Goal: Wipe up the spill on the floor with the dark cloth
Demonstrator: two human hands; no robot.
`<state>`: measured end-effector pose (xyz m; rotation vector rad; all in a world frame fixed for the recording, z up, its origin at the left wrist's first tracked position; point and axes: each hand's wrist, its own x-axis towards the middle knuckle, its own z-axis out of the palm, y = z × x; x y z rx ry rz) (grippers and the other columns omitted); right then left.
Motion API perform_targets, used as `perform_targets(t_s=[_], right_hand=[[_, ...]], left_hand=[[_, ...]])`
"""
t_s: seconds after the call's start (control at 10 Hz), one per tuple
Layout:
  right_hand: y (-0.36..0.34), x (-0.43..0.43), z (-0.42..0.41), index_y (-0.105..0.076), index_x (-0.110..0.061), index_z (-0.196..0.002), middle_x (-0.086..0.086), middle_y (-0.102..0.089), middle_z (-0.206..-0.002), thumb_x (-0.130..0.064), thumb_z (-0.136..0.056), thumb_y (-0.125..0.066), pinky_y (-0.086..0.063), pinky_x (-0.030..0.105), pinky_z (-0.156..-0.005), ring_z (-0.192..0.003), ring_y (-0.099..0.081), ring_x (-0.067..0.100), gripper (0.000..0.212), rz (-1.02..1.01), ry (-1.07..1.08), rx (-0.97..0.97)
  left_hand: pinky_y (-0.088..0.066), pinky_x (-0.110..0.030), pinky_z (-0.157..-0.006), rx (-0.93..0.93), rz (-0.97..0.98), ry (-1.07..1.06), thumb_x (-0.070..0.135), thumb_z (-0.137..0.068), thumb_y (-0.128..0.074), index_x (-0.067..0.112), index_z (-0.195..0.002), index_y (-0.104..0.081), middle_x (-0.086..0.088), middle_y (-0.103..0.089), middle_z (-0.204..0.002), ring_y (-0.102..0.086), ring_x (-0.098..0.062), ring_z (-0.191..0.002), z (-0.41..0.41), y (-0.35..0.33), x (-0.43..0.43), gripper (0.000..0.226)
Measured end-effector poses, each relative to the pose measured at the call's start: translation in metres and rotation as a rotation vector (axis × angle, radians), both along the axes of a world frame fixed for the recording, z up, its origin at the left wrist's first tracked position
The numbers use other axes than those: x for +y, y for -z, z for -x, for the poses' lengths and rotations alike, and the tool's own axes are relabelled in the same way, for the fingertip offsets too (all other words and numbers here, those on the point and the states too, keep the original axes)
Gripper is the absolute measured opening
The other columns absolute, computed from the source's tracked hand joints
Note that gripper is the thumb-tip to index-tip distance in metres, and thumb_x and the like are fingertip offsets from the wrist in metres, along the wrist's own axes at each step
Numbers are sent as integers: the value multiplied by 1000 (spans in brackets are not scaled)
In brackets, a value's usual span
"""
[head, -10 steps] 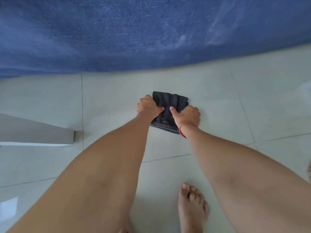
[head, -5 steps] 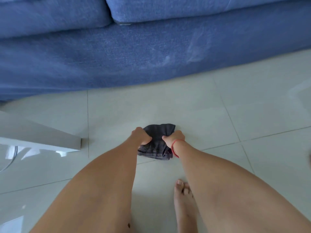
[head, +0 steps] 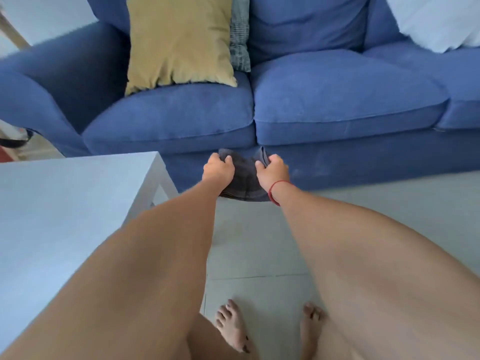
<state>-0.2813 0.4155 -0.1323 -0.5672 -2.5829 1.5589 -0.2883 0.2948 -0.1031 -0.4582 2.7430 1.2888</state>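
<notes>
Home living rm. Blue fabric sofa (head: 298,100) across 12 o'clock w/ mustard cushion (head: 179,40) at 11, white pillow (head: 436,19) at 1. Pale low table (head: 65,203) at 9. Light tiled floor (head: 259,255), bare feet (head: 233,326) at 6.

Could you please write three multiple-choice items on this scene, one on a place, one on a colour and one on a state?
1. Where is the white table?
A. On the person's left, in front of the sofa
B. On the person's right
C. Behind the sofa

2. What colour is the pillow that leans on the sofa?
A. Red
B. Mustard yellow
C. Black

3. How is the dark cloth held?
A. Lying flat on the table
B. By one hand alone
C. By both hands, raised off the floor

Answers:
1 A, it fills the lower left.
2 B, it stands out against the blue back.
3 C, the left hand and right hand each grip a side.
</notes>
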Motion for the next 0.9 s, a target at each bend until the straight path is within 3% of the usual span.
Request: perform_targets(t_s=[0.2, 0.3, 0.4, 0.5, 0.6, 0.7, 0.8, 0.9], right_hand=[[-70, -69, -23, -59, -4, -117, 18, -61, -121, -30, -90, -53, -47, 38, -89, -109, -58, 36, 38, 42, -124, 109], [-95, -125, -36, -63, -4, -98, 14, -62, -97, -27, -87, -52, -45, 29, -64, -85, -58, 30, 28, 93, -298, 122], [-113, -197, -57, -52, -9, -80, 7, -48, -75, -21, -87, -54, -34, 25, -59, -74, -44, 24, 14, 119, -488, 111], [-115, -269, -80, -53, -9, -77, 6, -50, -70, -17, -86, -55, -33, 26, -69, -77, -46, 28, 12, 156, -635, 85], [-113, -313, -108, -60, -3, -110, 16, -64, -113, -19, -87, -57, -43, 30, -80, -108, -59, 36, 28, 114, -736, 5], [-117, -326, -121, -58, -6, -116, 15, -60, -120, -23, -87, -57, -47, 35, -90, -110, -58, 35, 33, -46, -744, 54], [-172, -308, -135, -44, -20, -69, -2, -43, -69, -24, -87, -55, -36, 27, -58, -63, -44, 14, 21, 176, -748, 345], [-236, -229, -182, -57, -28, -73, -13, -59, -75, -31, -92, -56, -50, 23, -73, -76, -62, 7, 20, 715, -791, 671]], left_hand=[[-38, -40, -99, 149, 86, -146, 28, -101, -36, 0, -129, -42, -22, -50, -134, -47, -40, -124, -44, -62, -78, 41], [-36, -41, -103, 156, 132, -279, 26, -101, -37, -2, -133, -39, -23, -47, -137, -45, -41, -127, -75, -84, -139, 43], [-39, -45, -106, 161, 181, -442, 27, -100, -38, 0, -137, -38, -23, -46, -140, -45, -41, -128, -118, -102, -211, 46], [-41, -47, -105, 125, 218, -597, 28, -100, -38, 0, -139, -36, -23, -45, -140, -45, -41, -128, -164, -110, -273, 48], [-42, -46, -104, 49, 245, -679, 27, -100, -39, -1, -140, -35, -23, -45, -140, -47, -40, -126, -203, -105, -313, 49], [-42, -47, -103, -85, 283, -742, 37, -97, -41, 2, -141, -30, -20, -44, -140, -46, -40, -125, -226, -91, -333, 57], [-38, -46, -100, -175, 519, -711, 49, -96, -36, 8, -142, -31, -16, -43, -139, -43, -36, -126, -231, -82, -335, 62], [-33, -46, -105, -96, 679, -547, 51, -96, -29, 9, -141, -37, -13, -45, -141, -38, -30, -133, -221, -73, -332, 62]])
